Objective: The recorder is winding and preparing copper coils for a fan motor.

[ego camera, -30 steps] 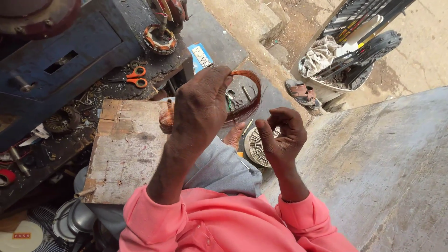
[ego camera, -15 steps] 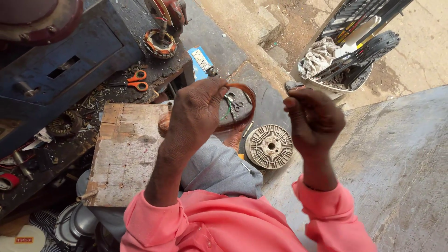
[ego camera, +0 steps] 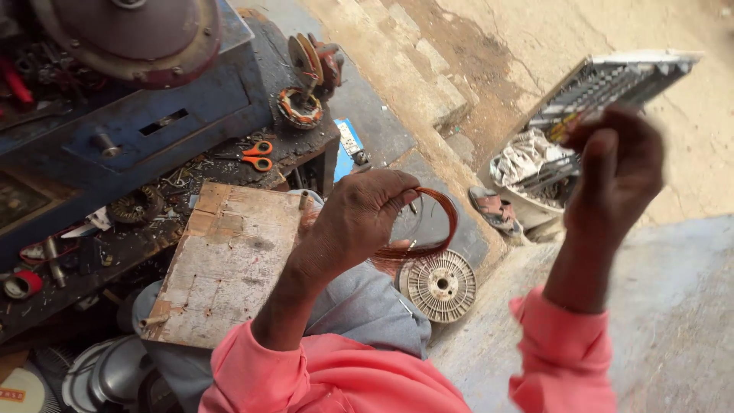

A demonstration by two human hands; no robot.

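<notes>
My left hand is closed around a loop of copper wire coil held above my lap. My right hand is raised up to the right, blurred, with fingers pinched together; whether a wire strand runs between them I cannot tell. Below the coil a round pale wire spool lies on the ground. A worn wooden board rests on my knee to the left of the left hand.
A blue workbench at the left carries orange-handled scissors, a wound stator and scattered small parts. A tub of scrap and a sandal sit on the ground beyond. Metal fan parts lie at lower left.
My right hand has risen from near the coil to high on the right. The left hand stays on the copper coil. The view has shifted slightly.
</notes>
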